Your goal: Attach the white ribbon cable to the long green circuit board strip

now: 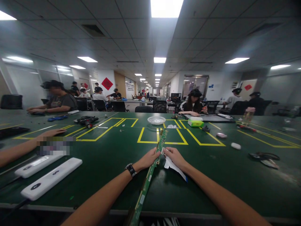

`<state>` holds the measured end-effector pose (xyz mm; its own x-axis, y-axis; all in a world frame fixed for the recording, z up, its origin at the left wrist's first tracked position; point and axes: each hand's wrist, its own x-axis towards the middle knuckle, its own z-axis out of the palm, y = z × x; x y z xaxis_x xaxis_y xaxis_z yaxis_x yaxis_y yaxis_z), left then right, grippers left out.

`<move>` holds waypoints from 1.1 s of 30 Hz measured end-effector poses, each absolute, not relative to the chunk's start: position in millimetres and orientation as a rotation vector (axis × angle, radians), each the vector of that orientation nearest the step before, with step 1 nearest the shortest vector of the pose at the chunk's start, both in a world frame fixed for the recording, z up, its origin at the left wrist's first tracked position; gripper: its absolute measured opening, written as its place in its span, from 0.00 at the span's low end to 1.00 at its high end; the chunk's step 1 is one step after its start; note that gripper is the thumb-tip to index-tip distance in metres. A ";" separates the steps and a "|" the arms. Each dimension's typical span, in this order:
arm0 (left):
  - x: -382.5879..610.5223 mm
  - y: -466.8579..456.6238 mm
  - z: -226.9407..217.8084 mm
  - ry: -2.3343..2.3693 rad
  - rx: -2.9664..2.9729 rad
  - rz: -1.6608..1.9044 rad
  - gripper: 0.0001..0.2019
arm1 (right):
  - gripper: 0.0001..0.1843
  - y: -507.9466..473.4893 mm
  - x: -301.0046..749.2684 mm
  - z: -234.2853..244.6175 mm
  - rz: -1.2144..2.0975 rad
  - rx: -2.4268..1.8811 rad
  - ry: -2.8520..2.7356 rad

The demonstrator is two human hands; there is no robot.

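Both of my hands met at a long, narrow circuit board strip (150,174), which lay slantwise on the green table (211,175), one end past the near edge and the other reaching a yellow taped box (162,136). My left hand (148,160) pinched the strip's edge between fingertips and thumb. My right hand (175,157) was closed on a piece of white paper (172,166), its fingertips touching the strip just beside the left ones.

Yellow tape marked out rectangles across the tabletop. A white bowl (156,120) and a green box (195,123) stood beyond the strip. Two white bar-shaped devices (50,179) lay to my left, near a co-worker's forearm (23,149).

Several other people sat at work along the far side, under a panelled ceiling with bright light panels (160,59). A red diamond sign (107,83) hung on the back wall. Its marking, and the small white sticker (142,199) on the strip, were too small for me to read.
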<state>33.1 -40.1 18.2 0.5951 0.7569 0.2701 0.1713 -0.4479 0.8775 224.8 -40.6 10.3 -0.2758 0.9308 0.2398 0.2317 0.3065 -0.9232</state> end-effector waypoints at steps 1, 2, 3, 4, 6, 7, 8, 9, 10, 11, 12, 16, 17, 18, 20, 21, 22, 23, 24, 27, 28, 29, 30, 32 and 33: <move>32.7 -39.5 18.6 0.745 1.927 0.830 0.22 | 0.21 -42.4 224.8 12.8 0.997 -1.064 -1.730; 32.3 -39.0 19.0 0.749 1.916 0.821 0.22 | 0.20 -44.0 224.9 15.0 0.970 -1.070 -1.750; 31.8 -38.6 19.3 0.753 1.917 0.810 0.22 | 0.20 -45.4 225.1 16.6 0.941 -1.076 -1.775; 31.2 -38.3 19.5 0.760 1.932 0.799 0.22 | 0.20 -46.4 225.4 17.6 0.903 -1.086 -1.804; 30.1 -37.5 19.6 0.808 2.009 0.784 0.22 | 0.19 -47.7 226.2 18.8 0.807 -1.120 -1.875; 29.6 -36.9 19.5 0.856 2.072 0.786 0.23 | 0.18 -47.9 226.7 19.2 0.755 -1.139 -1.909; 29.1 -36.2 19.3 0.912 2.147 0.793 0.24 | 0.18 -48.0 227.1 19.6 0.707 -1.154 -1.942; 28.6 -35.5 19.1 0.968 2.227 0.801 0.25 | 0.17 -47.9 227.6 19.9 0.665 -1.166 -1.972; 28.0 -34.7 18.8 1.019 2.304 0.806 0.26 | 0.17 -47.6 228.1 20.1 0.629 -1.176 -1.996; 27.4 -33.8 18.5 1.066 2.369 0.805 0.27 | 0.17 -47.1 228.8 20.1 0.595 -1.186 -2.019; 26.6 -33.0 18.1 1.112 2.417 0.798 0.27 | 0.17 -46.2 229.5 19.8 0.556 -1.199 -2.041; 22.0 -29.8 15.9 1.356 2.449 0.821 0.26 | 0.16 -40.0 234.7 14.9 0.332 -1.298 -2.121; 20.8 -28.9 15.2 1.407 2.440 0.837 0.25 | 0.16 -38.2 236.5 13.3 0.268 -1.337 -2.137; 19.7 -28.1 14.6 1.444 2.433 0.847 0.24 | 0.16 -36.4 238.5 11.9 0.204 -1.380 -2.147; 18.3 -26.8 13.5 1.477 2.430 0.836 0.24 | 0.15 -33.3 242.6 10.2 0.084 -1.459 -2.160; 18.1 -26.3 13.0 1.484 2.433 0.820 0.24 | 0.15 -32.1 244.6 9.9 0.032 -1.487 -2.163; 18.1 -26.0 12.6 1.490 2.436 0.806 0.24 | 0.15 -31.1 246.5 9.8 -0.011 -1.511 -2.164; 18.4 -25.8 12.2 1.493 2.439 0.795 0.24 | 0.15 -30.3 248.3 10.0 -0.043 -1.534 -2.162; 18.8 -25.7 11.9 1.493 2.443 0.787 0.24 | 0.14 -29.7 249.9 10.3 -0.062 -1.554 -2.156; 19.8 -26.2 11.2 1.477 2.457 0.776 0.23 | 0.11 -29.6 252.9 11.5 -0.069 -1.558 -2.143; 19.9 -26.5 11.3 1.473 2.458 0.777 0.23 | 0.10 -30.3 253.1 12.0 -0.062 -1.525 -2.152; 19.9 -26.9 11.6 1.470 2.459 0.781 0.23 | 0.09 -31.3 252.8 12.7 -0.052 -1.477 -2.173; 19.8 -27.4 12.1 1.468 2.461 0.782 0.23 | 0.09 -32.6 251.9 13.5 -0.040 -1.419 -2.204; 19.3 -28.3 13.5 1.470 2.472 0.781 0.22 | 0.08 -35.8 248.8 15.3 -0.012 -1.308 -2.290; 19.0 -28.8 14.2 1.472 2.480 0.778 0.22 | 0.07 -37.4 247.0 16.2 0.003 -1.262 -2.341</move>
<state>19.0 -28.8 14.2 0.3826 0.8534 0.3540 0.7732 -0.5055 0.3830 247.0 -37.4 16.2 -0.4612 0.7881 0.4077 0.7871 0.5755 -0.2219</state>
